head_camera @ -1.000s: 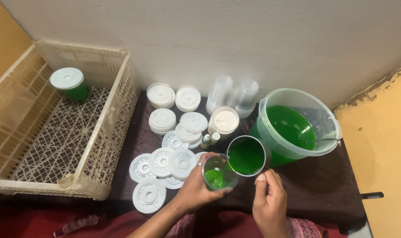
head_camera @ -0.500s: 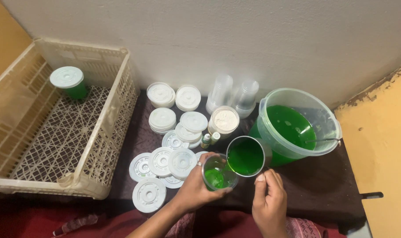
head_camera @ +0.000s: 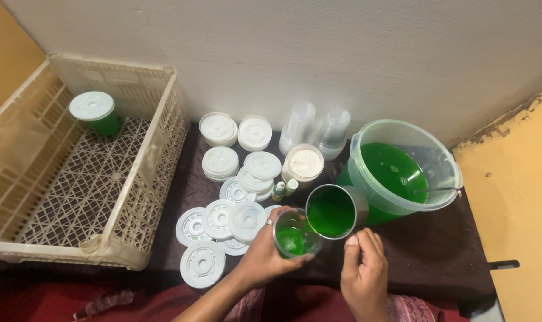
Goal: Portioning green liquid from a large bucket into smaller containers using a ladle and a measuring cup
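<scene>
Nearest the camera, the right hand (head_camera: 363,271) grips the handle of a metal mug (head_camera: 333,210) tipped toward the left, its green liquid running into a clear plastic cup (head_camera: 294,234) that the left hand (head_camera: 269,250) clasps around its side. The cup looks about half full — the pour seems to be under way, not finished.

Just beyond the hands, loose white lids (head_camera: 223,220) lie flat and overlapping on the dark cloth (head_camera: 438,250), none yet on this cup. Past them stand two small green-capped bottles (head_camera: 284,189) and an open tub of pale powder (head_camera: 305,164), with further stacks of lids beside it.

Farther back, a clear bucket (head_camera: 449,158) holds plenty of green liquid, and stacks of empty cups (head_camera: 315,128) lean against the wall — so much filling appears left. In the cream crate (head_camera: 157,179) on the left sits a single lidded green cup (head_camera: 95,113), seemingly the only one completed.
</scene>
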